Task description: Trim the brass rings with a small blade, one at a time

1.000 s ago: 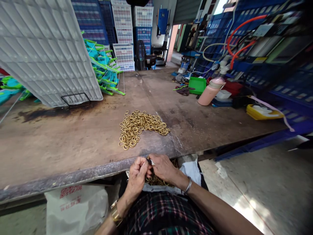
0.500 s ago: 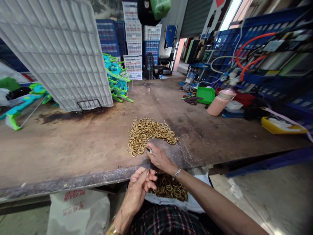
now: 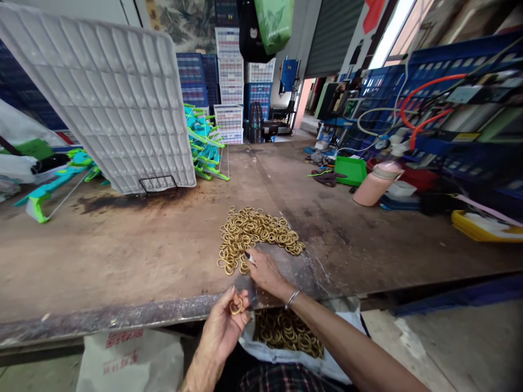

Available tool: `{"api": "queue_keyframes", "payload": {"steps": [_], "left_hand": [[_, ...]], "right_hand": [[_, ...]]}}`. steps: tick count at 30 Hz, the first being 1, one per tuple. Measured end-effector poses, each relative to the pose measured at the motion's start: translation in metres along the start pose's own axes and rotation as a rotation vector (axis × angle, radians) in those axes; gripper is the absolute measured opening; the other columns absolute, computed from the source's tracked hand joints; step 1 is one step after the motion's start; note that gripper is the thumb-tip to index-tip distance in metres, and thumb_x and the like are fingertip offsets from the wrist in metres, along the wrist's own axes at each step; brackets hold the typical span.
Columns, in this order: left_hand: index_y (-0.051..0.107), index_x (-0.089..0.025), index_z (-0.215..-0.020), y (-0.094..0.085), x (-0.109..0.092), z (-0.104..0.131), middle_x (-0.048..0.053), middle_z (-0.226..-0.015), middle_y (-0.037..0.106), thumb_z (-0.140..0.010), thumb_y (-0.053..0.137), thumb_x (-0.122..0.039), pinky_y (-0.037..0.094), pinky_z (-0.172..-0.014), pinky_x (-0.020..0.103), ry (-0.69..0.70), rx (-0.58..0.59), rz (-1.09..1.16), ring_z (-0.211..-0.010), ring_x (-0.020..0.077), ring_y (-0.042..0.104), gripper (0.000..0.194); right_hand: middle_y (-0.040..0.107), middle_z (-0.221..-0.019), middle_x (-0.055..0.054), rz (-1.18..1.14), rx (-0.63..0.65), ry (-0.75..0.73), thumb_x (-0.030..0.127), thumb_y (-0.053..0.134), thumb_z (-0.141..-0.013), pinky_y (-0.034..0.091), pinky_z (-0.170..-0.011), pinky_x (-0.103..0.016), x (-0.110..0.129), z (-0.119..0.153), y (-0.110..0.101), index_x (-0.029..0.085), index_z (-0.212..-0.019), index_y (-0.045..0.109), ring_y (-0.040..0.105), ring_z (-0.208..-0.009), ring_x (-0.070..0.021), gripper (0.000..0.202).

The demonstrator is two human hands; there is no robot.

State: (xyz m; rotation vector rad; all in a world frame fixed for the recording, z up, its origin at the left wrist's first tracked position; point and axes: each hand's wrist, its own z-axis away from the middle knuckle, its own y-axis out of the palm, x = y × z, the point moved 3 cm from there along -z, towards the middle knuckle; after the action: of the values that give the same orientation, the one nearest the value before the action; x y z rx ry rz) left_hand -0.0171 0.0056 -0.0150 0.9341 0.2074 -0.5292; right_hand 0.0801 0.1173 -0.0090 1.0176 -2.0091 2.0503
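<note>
Held between the thumb and fingers of my left hand is a brass-coloured ring, just off the table's front edge. My right hand rests at the near side of a pile of brass-coloured rings on the table. In its closed fingers is a small dark-tipped, whitish object, whose exact kind I cannot make out. Whether those fingers also pinch a ring is hidden. Below the edge, close to my lap, a pale bag holds many more rings.
On the wooden table a grey ribbed tray leans at the left beside turquoise-green toy bows. To the right stand a pink bottle, a green bin and a yellow tray. A white printed bag hangs below the edge.
The view has tilted up slightly. My left hand has turned, so the ring in its fingers now shows clearly. My right hand stays at the pile's near side.
</note>
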Motion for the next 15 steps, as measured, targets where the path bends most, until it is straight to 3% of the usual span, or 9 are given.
{"api": "queue_keyframes", "payload": {"steps": [4, 7, 9, 13, 15], "left_hand": [[0.052, -0.016, -0.071, 0.006, -0.003, -0.004, -0.001, -0.063, 0.058, -0.069, 0.066, -0.031, 0.036, -0.039, 0.016, 0.266, 0.052, -0.333, -0.048, 0.0072, 0.051, 0.021], [0.056, -0.018, -0.088, 0.011, -0.006, -0.005, -0.006, -0.056, 0.052, -0.072, 0.061, -0.038, 0.032, -0.037, 0.016, 0.497, 0.022, -0.671, -0.040, 0.0056, 0.041, 0.026], [0.057, -0.019, -0.098, 0.017, -0.008, -0.004, -0.005, -0.058, 0.053, -0.073, 0.059, -0.036, 0.035, -0.044, 0.018, 0.607, 0.022, -0.849, -0.044, 0.0069, 0.043, 0.031], [0.065, -0.019, -0.091, 0.029, -0.007, -0.003, 0.000, -0.070, 0.061, -0.075, 0.058, -0.031, 0.041, -0.064, 0.023, 0.726, 0.165, -1.063, -0.065, 0.0135, 0.054, 0.022], [0.066, -0.018, -0.085, 0.032, -0.004, -0.003, 0.002, -0.072, 0.063, -0.076, 0.056, -0.030, 0.041, -0.067, 0.023, 0.728, 0.215, -1.096, -0.069, 0.0145, 0.054, 0.018]], "right_hand": [[0.055, -0.067, 0.001, -0.336, -0.017, 0.078, 0.018, 0.044, -0.076, 0.032, -0.057, -0.020, -0.009, 0.005, -0.010, 0.017, -0.074, 0.053, 0.048, -0.063, -0.0111, 0.009], [0.050, -0.056, 0.005, -0.643, 0.056, 0.202, 0.018, 0.045, -0.071, 0.032, -0.051, -0.019, -0.012, 0.018, -0.017, 0.018, -0.070, 0.051, 0.045, -0.053, -0.0090, 0.005], [0.047, -0.051, 0.007, -0.789, 0.130, 0.312, 0.018, 0.046, -0.069, 0.029, -0.044, -0.018, -0.013, 0.028, -0.020, 0.019, -0.074, 0.051, 0.039, -0.044, -0.0072, 0.007], [0.043, -0.047, 0.009, -1.035, 0.289, 0.412, 0.023, 0.048, -0.068, 0.020, -0.036, -0.017, -0.011, 0.046, -0.018, 0.019, -0.076, 0.050, 0.029, -0.035, -0.0043, 0.009], [0.043, -0.048, 0.009, -1.106, 0.324, 0.421, 0.025, 0.048, -0.069, 0.018, -0.035, -0.017, -0.011, 0.050, -0.015, 0.019, -0.077, 0.050, 0.027, -0.034, -0.0036, 0.010]]}}
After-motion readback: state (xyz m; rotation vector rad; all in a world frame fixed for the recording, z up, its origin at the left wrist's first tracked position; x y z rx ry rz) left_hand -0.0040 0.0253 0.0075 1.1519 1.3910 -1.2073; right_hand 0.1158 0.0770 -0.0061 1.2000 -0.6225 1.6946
